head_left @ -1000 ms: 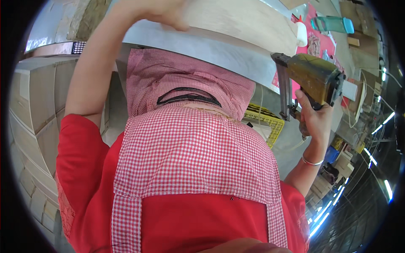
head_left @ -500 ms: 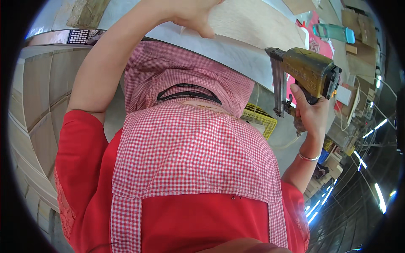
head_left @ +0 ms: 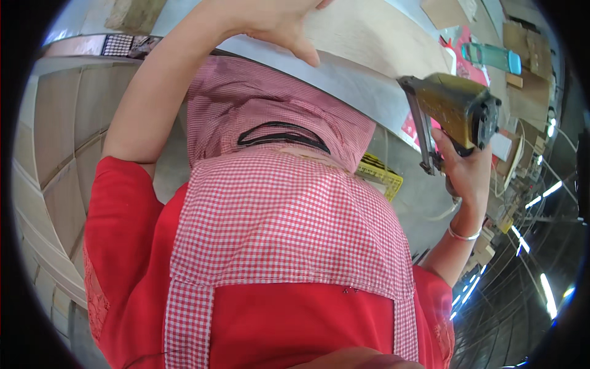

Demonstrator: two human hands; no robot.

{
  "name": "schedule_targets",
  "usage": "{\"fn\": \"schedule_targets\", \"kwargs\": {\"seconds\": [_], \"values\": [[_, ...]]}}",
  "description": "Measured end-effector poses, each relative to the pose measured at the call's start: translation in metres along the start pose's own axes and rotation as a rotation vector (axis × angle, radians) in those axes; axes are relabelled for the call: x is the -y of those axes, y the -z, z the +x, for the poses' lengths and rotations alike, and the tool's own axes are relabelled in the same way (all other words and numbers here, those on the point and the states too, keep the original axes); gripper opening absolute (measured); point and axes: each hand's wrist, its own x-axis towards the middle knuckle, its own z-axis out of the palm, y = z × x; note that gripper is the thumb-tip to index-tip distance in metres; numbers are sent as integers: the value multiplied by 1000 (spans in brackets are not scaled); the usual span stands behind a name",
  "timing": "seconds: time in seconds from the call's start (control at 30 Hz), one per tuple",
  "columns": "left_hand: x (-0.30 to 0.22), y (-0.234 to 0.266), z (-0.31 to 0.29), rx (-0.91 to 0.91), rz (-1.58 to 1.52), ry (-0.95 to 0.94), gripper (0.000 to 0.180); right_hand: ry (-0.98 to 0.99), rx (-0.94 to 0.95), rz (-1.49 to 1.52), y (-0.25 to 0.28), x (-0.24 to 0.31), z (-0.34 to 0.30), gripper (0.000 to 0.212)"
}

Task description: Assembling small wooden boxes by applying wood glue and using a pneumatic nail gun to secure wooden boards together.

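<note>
The right hand (head_left: 469, 167) has fingers clamped round the nailer's grip (head_left: 460, 103), presumably for control; the left hand (head_left: 276, 23) overlaps the board (head_left: 378, 38), its cropped fingers' state unclear.

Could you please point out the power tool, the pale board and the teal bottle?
Power tool (head_left: 453, 103): head view, on its yellow-brown body.
Pale board (head_left: 376, 35): head view, on its bare top face.
Teal bottle (head_left: 487, 56): head view, on its side.
</note>
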Motion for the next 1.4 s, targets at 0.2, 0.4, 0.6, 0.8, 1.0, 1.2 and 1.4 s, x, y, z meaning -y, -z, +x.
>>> {"fn": "schedule_targets", "kwargs": {"seconds": [0.2, 0.4, 0.6, 0.8, 1.0, 1.2, 1.4], "values": [[-8, 20, 14, 286, 61, 178, 56, -228, 80, 236, 5, 31, 1, 24], [-55, 11, 49, 264, -45, 223, 58, -191, 171, 328, 28, 44, -8, 27], [-52, 13, 60, 219, -96, 204, 57, -194, 196, 351, 27, 47, 1, 29], [-39, 1, 61, 200, -119, 191, 58, -224, 195, 304, 20, 39, 4, 29], [-34, 5, 56, 180, -68, 179, 58, -185, 246, 198, 22, 56, 16, 35], [-60, 7, -14, -148, 66, 394, 78, -180, 176, 206, 15, 58, 3, 47], [-126, -59, -59, -235, 30, 707, 92, -221, 73, 237, 11, 13, -9, 39]]}}
